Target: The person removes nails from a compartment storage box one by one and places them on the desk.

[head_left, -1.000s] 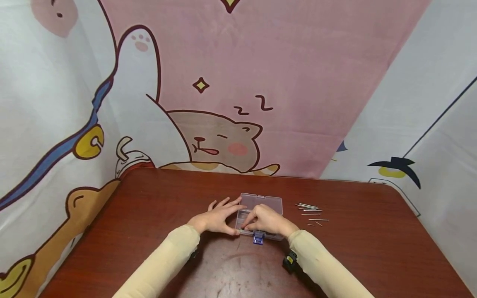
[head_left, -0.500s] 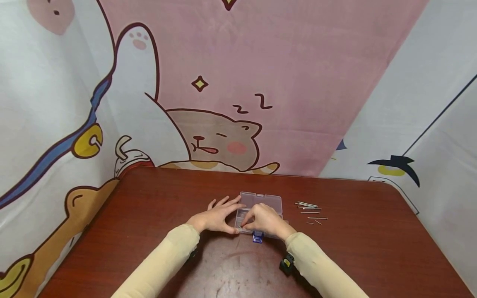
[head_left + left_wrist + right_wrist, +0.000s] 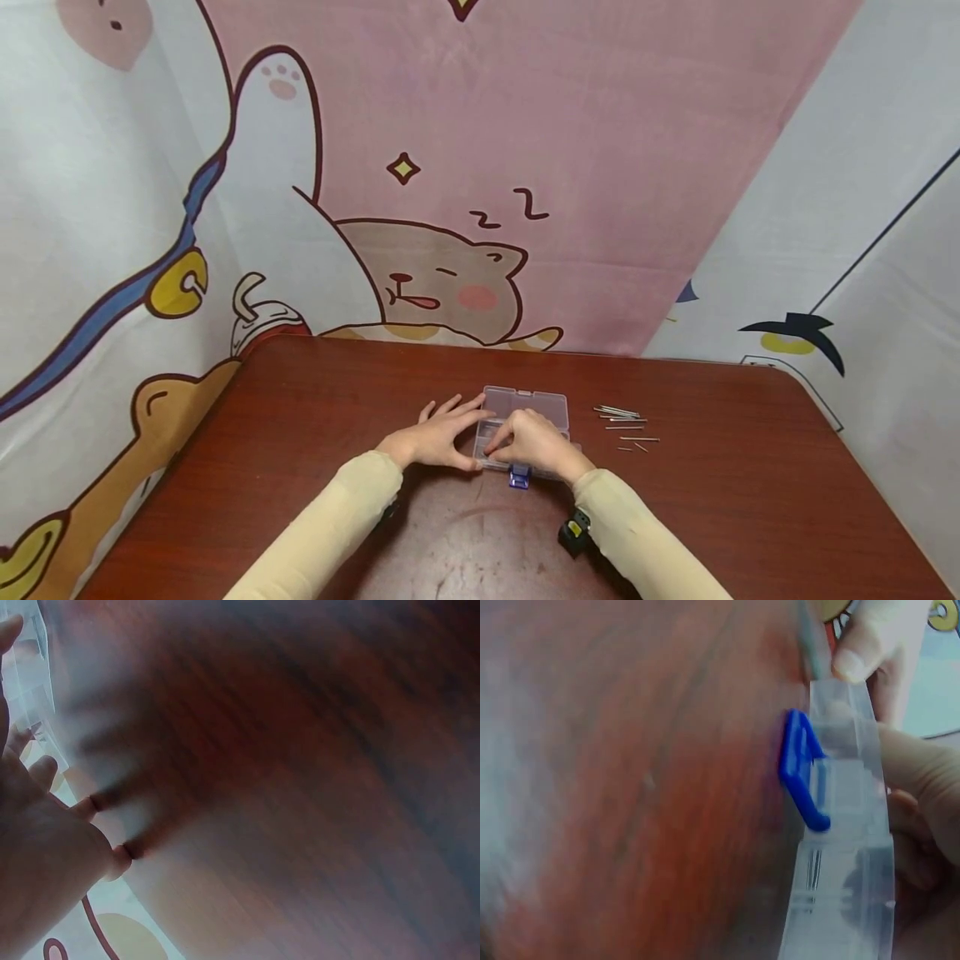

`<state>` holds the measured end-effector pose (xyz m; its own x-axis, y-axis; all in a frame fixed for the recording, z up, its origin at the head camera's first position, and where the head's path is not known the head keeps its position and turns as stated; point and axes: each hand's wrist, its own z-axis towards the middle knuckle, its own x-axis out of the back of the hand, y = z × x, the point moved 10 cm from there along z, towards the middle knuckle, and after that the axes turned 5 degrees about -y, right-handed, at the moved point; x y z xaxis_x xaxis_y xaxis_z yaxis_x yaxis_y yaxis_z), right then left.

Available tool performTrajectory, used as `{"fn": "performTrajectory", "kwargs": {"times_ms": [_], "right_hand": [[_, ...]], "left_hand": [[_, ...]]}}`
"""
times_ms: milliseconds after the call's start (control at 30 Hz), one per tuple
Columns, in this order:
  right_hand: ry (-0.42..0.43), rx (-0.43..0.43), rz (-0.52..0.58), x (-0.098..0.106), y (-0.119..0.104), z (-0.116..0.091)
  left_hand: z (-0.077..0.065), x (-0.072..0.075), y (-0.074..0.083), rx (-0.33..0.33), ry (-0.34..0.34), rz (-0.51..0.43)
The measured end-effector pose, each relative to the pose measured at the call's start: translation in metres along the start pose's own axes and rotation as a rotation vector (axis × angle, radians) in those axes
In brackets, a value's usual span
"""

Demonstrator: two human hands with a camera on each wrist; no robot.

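A clear plastic compartment box (image 3: pixel 480 447) lies on the table with its lid (image 3: pixel 542 406) tipped back and a blue latch (image 3: pixel 519 477) hanging at the front. My left hand (image 3: pixel 431 440) is spread along the box's left side, fingers straight, thumb at the front corner and fingertips at the lid's hinge side. My right hand (image 3: pixel 534 443) reaches over the box with bent fingers, thumb and index fingertips down in a left compartment; I cannot tell if they pinch anything. In the right wrist view, thin dark nails (image 3: pixel 813 870) show through the box's front wall.
Right of the box, several metal nails (image 3: pixel 619 413) of differing lengths lie on the reddish-brown table (image 3: pixel 337 375), the shortest ones (image 3: pixel 640 447) nearest the front. A printed cloth (image 3: pixel 600 167) hangs behind the table's far edge.
The right hand's fingertips shift slightly within the left compartment. The left hand, the box and the loose nails stay where they were; the view moves a little.
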<state>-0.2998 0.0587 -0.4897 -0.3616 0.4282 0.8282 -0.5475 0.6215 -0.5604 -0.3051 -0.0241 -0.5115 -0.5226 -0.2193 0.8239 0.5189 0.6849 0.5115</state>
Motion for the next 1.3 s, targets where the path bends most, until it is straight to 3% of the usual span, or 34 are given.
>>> {"fn": "performTrajectory", "kwargs": {"times_ms": [267,600,733,1000,1300], "right_hand": [[0.045,-0.079,-0.116,0.002,-0.003,-0.002],[0.147,-0.066,-0.152,0.006,-0.002,-0.007],[0.147,-0.026,-0.085,0.004,0.001,-0.008],[0.125,0.013,0.267,0.001,0.014,-0.011],[0.099,0.01,0.296,0.003,0.016,-0.011]], "left_hand": [[-0.001,0.001,0.001,0.009,-0.003,-0.001],[0.001,-0.001,0.001,0.001,0.007,0.01],[0.0,-0.001,0.002,-0.006,0.013,0.011],[-0.001,-0.004,0.0,-0.009,0.026,0.016],[-0.001,-0.003,0.0,0.003,0.028,0.022]]}}
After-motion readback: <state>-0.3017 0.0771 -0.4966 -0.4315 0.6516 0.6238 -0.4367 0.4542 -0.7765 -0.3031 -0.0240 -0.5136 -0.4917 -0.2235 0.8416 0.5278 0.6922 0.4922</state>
